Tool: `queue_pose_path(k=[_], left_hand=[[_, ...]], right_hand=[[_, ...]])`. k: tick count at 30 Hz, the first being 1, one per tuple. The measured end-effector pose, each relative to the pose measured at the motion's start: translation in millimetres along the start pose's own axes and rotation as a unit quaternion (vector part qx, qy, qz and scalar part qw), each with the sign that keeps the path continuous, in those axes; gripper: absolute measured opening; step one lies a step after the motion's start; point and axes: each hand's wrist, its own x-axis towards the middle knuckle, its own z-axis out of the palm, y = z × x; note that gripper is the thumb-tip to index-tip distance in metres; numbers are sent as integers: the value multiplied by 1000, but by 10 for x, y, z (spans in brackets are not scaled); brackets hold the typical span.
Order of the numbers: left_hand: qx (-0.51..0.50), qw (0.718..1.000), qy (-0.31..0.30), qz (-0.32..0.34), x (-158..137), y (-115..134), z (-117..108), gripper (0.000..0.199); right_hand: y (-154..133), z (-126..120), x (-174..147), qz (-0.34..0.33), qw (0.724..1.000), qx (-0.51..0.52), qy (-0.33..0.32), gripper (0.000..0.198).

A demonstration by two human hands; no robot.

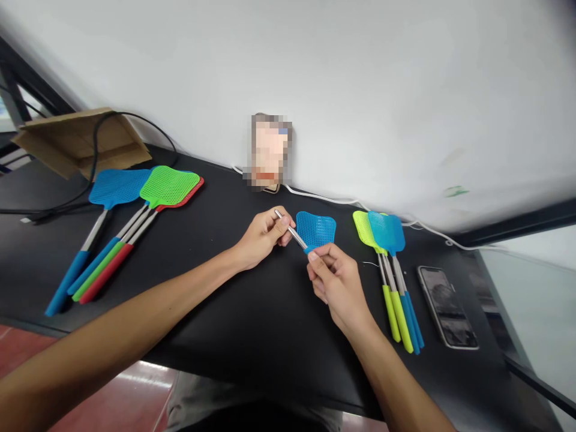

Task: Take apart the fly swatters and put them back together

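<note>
In front of my chest both hands hold a fly swatter handle, a thin metal rod with a blue end. My left hand is closed, pinching the rod near its bare tip, which points up and to the left. The blue end sits between the thumb and fingers of my right hand; most of the grip is hidden there. Just behind the rod lies a blue mesh swatter head on the black table. Its lower edge is partly covered, so I cannot tell whether it touches the handle.
Left on the table are several swatters, including a blue one, a green one and a red one. A cardboard box and black cable stand behind. Yellow-green and blue swatters and a phone lie right. A blurred-out object leans against the wall.
</note>
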Motion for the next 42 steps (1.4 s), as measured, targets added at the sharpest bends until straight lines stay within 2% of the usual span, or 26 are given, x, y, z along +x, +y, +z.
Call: queue_pose_path(k=[4, 6, 9, 11, 14, 17, 22, 28, 31, 33, 35, 38, 40, 42], left_hand=[[9, 1000, -4, -2, 9, 10, 4, 35], [8, 1000, 10, -8, 1, 21, 38, 35], [55, 998, 12, -18, -53, 59, 127, 39], [106, 994, -24, -31, -109, 99, 187, 41], [144, 986, -72, -46, -169, 160, 234, 44], [174, 980, -87, -41, -170, 209, 226, 48], [212, 951, -192, -116, -156, 253, 229, 45], [212, 944, -207, -143, -177, 229, 251, 45], [198, 942, -223, -152, -167, 232, 223, 48], [198, 935, -242, -165, -160, 244, 209, 48], [200, 927, -262, -180, -154, 253, 210, 47], [199, 921, -274, -191, -156, 247, 225, 46], [196, 923, -273, -188, -167, 229, 227, 46], [193, 926, -271, -180, -182, 206, 217, 46]], right_hand=[[-9, 76, -11, 88, 988, 124, -26, 27], [22, 138, -23, 96, 983, 153, -30, 28], [99, 220, -40, 28, 994, 102, -27, 28], [134, 231, -45, -33, 998, 16, -51, 27], [108, 159, -30, -106, 983, -131, -75, 28], [11, 19, 21, -145, 974, -174, -25, 28], [-57, -151, 127, -162, 984, -68, 17, 28], [69, -75, 157, -132, 991, 10, 26, 30], [12, -149, 178, -138, 988, 30, 64, 33], [-101, -328, 214, -162, 976, 58, 136, 35], [-239, -576, 262, -202, 950, 89, 220, 38], [-390, -870, 325, -235, 929, 107, 265, 40], [-408, -889, 337, -243, 924, 105, 274, 41], [-352, -737, 313, -252, 920, 95, 285, 41]])
